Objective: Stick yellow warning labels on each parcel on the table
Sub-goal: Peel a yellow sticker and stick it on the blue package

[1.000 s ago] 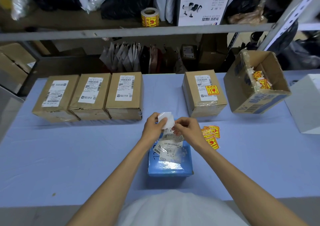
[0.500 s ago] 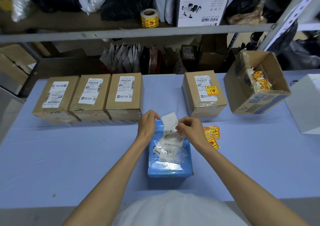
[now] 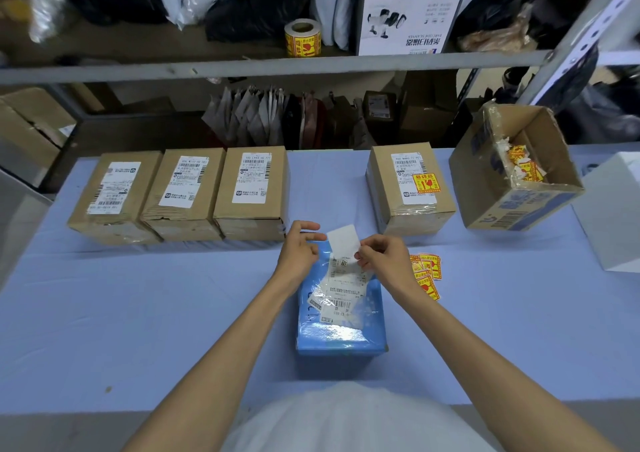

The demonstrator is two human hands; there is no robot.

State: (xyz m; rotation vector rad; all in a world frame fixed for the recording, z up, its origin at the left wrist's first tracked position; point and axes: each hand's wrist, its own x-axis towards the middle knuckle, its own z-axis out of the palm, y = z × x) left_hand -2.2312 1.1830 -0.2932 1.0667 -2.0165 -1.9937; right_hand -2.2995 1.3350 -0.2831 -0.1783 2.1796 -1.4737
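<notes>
The person stands at a table (image 3: 138, 313) covered with a light blue cloth. A blue parcel (image 3: 341, 327) wrapped in glossy plastic lies directly in front of them, with a wrinkled white shipping slip (image 3: 341, 289) on its top.

The right hand (image 3: 381, 259) hovers over the far end of the blue parcel. Its thumb and fingers are pressed together, pinching the lower edge of a small white square of paper (image 3: 343, 241), which stands up from the grip. Whether this square carries a yellow face on its hidden side cannot be told.

The left hand (image 3: 299, 251) is just beside the paper on its left. Its fingers are spread loosely, holding nothing, and its fingertips are close to the paper's edge but apart from it.

Loose yellow warning labels (image 3: 426, 275) lie in a small pile on the cloth, just to the right of the blue parcel and beside the right wrist.

Three brown cardboard parcels (image 3: 183, 195) stand side by side, touching, at the far left of the table. Each bears a white shipping label only. A fourth brown parcel (image 3: 410, 188) stands apart to the right; a yellow warning sticker (image 3: 426, 183) is on its top, overlapping its white label.

An open cardboard box (image 3: 512, 171), tilted, sits at the far right and contains crumpled yellow and white scraps. A roll of yellow labels (image 3: 303, 38) stands on the shelf behind the table.
</notes>
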